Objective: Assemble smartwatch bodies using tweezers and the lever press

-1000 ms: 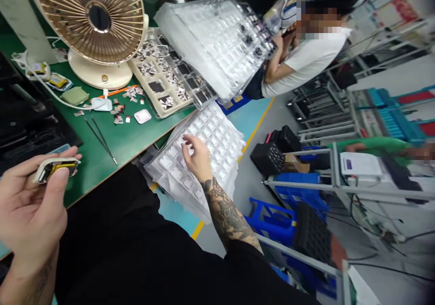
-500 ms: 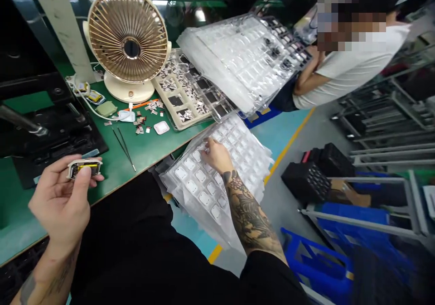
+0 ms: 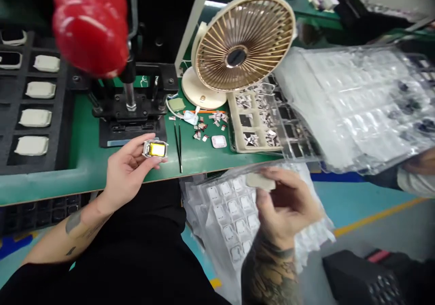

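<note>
Between its thumb and fingers my left hand (image 3: 131, 167) holds a small open watch case (image 3: 155, 149), its yellow battery part facing up, over the green bench (image 3: 142, 173). My right hand (image 3: 285, 200), slightly blurred, pinches a pale, flat cover (image 3: 261, 181) by its right end. Below that hand lies a clear plastic tray (image 3: 233, 206) with white rectangular pieces in its pockets, lower than the bench edge. Black tweezers (image 3: 178, 148) rest on the bench to the right of the watch case.
A press with a red knob (image 3: 90, 33) stands behind my left hand. At the left is a black tray (image 3: 64, 128) of pale cases. A fan (image 3: 238, 58), a parts box (image 3: 254, 148) and stacked clear trays (image 3: 367, 110) stand further right. Another person's arm shows at the right edge.
My right hand has lifted off the clear tray and now holds the pale cover. The view has swung left, showing the press and the black tray. My left hand still holds the watch case.
</note>
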`<state>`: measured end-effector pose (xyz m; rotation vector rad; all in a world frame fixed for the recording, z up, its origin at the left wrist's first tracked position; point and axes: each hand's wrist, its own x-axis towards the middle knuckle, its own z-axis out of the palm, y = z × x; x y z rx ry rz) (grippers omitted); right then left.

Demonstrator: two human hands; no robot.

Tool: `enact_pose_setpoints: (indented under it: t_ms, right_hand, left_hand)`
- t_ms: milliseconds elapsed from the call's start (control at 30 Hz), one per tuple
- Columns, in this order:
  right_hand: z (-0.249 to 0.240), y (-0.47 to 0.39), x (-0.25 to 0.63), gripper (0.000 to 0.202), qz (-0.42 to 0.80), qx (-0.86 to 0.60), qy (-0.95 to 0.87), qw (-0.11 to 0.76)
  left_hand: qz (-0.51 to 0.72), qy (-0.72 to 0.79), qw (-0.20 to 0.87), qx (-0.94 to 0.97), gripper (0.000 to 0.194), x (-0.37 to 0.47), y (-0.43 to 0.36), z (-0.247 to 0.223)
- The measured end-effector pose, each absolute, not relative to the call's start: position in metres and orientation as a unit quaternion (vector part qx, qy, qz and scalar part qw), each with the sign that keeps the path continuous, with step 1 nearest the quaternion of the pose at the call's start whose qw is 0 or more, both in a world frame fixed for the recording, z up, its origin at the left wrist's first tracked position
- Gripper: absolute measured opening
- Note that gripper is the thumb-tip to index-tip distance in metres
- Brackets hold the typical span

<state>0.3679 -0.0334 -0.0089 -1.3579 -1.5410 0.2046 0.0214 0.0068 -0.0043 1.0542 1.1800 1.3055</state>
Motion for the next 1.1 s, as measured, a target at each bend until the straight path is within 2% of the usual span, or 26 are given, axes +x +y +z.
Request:
enact_pose_setpoints:
  t_ms: [133,333,433,567,667,733,833,1000,1100]
  right_hand:
    - [0.004,0.019,0.272,0.034,0.156,-0.403,-0.733,0.525]
    - [0.003,0.053,0.203,0.04,0.176,-0.305,-0.791,0.5]
    - [-0.003,0.053,0.2,0.039,0.189,-0.312,-0.797,0.481]
    - [-0.009,0.044,0.204,0.038,0.187,-0.357,-0.781,0.477]
    - [-0.011,0.041,0.207,0.037,0.226,-0.389,-0.741,0.498]
    - [-0.01,0.041,0.208,0.032,0.278,-0.395,-0.733,0.48]
    - [-0.007,0.042,0.206,0.018,0.325,-0.386,-0.731,0.46]
    - [-0.002,0.038,0.198,0.012,0.328,-0.371,-0.72,0.486]
    - [-0.002,0.032,0.192,0.013,0.309,-0.379,-0.72,0.492]
  left_hand:
    - [0.549,0.465,0.539,0.437,0.051,0.02,0.006,-0.01]
    - [0.559,0.41,0.543,0.473,0.05,0.013,0.004,-0.015]
    - [0.577,0.378,0.55,0.471,0.047,0.011,0.002,-0.016]
    - [0.597,0.397,0.538,0.443,0.032,0.013,0.004,-0.016]
    - [0.596,0.396,0.538,0.446,0.036,0.014,0.006,-0.015]
    - [0.587,0.399,0.539,0.454,0.038,0.014,0.006,-0.015]
    - [0.578,0.404,0.527,0.474,0.032,0.012,0.005,-0.013]
    - [0.571,0.434,0.441,0.54,0.018,0.011,0.002,-0.014]
    - [0.589,0.45,0.373,0.558,0.02,0.013,-0.001,-0.019]
